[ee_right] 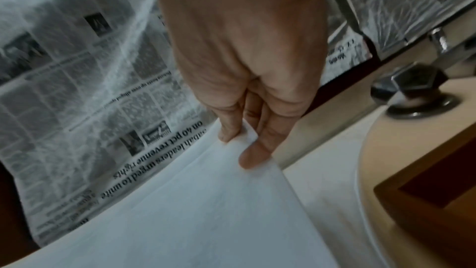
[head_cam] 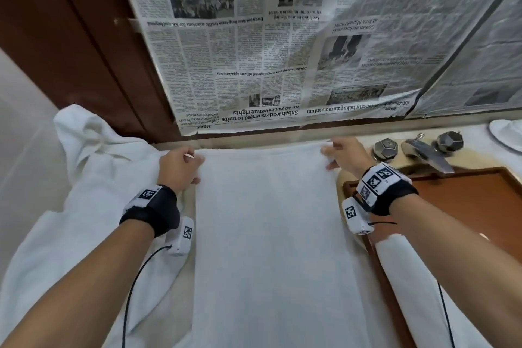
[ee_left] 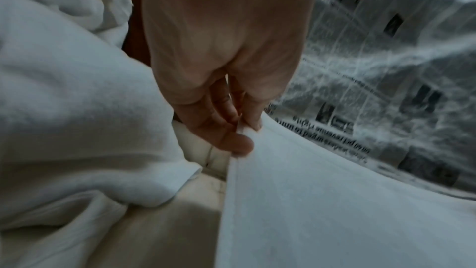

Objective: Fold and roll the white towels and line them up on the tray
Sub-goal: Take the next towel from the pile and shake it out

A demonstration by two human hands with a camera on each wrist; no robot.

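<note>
A long white towel [head_cam: 268, 234] lies flat down the middle of the pale counter [head_cam: 189, 285], its far edge close to the counter's back edge and its near end cut off by the bottom of the head view. The left hand [head_cam: 180, 168] pinches the towel's far left corner, thumb on top and fingers [ee_left: 231, 142] beneath the hem, as the left wrist view shows. The right hand [head_cam: 346, 154] pinches the far right corner the same way, with the cloth nipped between thumb and fingers [ee_right: 252, 156]. On the counter's left side a heap of crumpled white towels [head_cam: 93, 178] spreads out, partly hidden under the left forearm. On the right side sits a brown wooden tray [head_cam: 463, 200], its right part running out of view; a rolled towel [head_cam: 409, 277] lies along the tray's left edge, its near end covered by the right forearm. Behind the tray stands a metal tap [head_cam: 423, 150] with two faceted knobs. Newspaper [head_cam: 268, 45] covers the wall behind the counter, blurred in both wrist views.
</note>
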